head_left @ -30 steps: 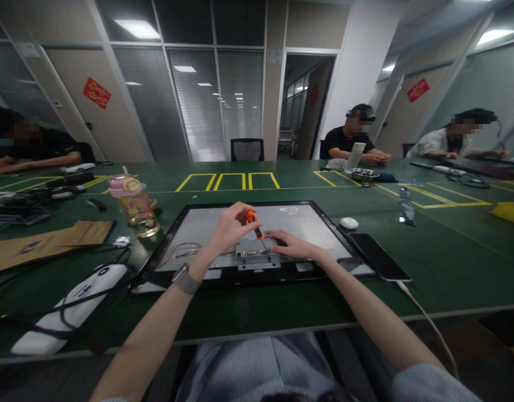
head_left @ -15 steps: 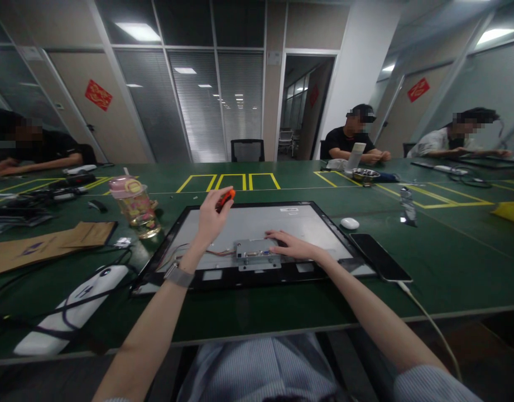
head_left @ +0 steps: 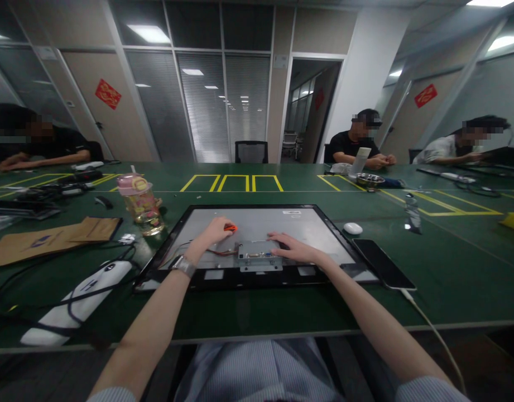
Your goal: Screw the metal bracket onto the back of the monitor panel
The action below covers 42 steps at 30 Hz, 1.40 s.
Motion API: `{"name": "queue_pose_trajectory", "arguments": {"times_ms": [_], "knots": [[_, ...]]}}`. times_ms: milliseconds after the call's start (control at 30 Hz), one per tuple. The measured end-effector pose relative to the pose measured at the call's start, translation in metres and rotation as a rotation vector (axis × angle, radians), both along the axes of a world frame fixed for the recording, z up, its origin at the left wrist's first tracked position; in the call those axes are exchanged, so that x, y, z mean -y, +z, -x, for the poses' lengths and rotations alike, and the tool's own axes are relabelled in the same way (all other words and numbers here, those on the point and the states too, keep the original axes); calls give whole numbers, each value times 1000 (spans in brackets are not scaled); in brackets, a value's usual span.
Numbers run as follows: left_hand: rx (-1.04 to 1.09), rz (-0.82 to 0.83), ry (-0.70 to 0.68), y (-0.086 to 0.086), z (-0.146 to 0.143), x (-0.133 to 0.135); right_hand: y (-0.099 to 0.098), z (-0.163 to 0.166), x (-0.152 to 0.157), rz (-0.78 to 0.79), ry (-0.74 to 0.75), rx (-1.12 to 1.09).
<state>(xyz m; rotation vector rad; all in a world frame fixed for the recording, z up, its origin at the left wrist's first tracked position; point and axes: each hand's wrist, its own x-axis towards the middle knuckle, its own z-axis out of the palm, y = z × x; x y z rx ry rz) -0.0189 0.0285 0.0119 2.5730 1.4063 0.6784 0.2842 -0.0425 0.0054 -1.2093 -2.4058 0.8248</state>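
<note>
In the head view my left hand (head_left: 215, 230), a watch on its wrist, is closed around a small orange-and-black tool (head_left: 230, 228). Its far part is hidden, so I cannot make out its exact kind. The hand is over the grey back of a flat display panel (head_left: 260, 220) with a black frame. My right hand (head_left: 296, 247) lies with fingers stretched over the right side of a grey metal box with ports (head_left: 257, 252), near the panel's front edge. Thin wires (head_left: 225, 253) run from the box to the left.
A drink bottle (head_left: 142, 204), a paper bag (head_left: 51, 237) and a white power strip (head_left: 78, 301) with dark cables are on the left. To the right are a phone (head_left: 384, 262) on a cable and a white earbud case (head_left: 352, 228). Several people sit across the green table.
My left hand has come down from above the panel toward its surface, left of the metal box, still with the orange-and-black tool. My right hand stays at the box. The view has shifted slightly.
</note>
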Motion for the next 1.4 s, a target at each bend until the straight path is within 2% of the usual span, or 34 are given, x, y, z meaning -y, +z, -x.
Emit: {"name": "queue_pose_trajectory", "arguments": {"times_ms": [167, 300, 400, 500, 767, 1167, 1400], "knots": [[22, -5, -21, 10, -7, 5, 4, 1, 1, -51, -31, -47], [17, 205, -156, 26, -17, 28, 6, -2, 0, -35, -42, -75], [-73, 331, -241, 32, -19, 49, 5, -7, -2, 8, -49, -67], [-107, 372, -201, 31, -16, 62, 3, -9, -3, 16, -49, -54], [-122, 325, -161, 14, -18, 61, 2, -5, -2, -40, -60, -40], [-45, 136, -197, 24, -19, 62, 8, -7, -2, -218, -69, -89], [101, 169, -205, 18, -14, 46, 1, -6, -11, -249, -97, -189]]}}
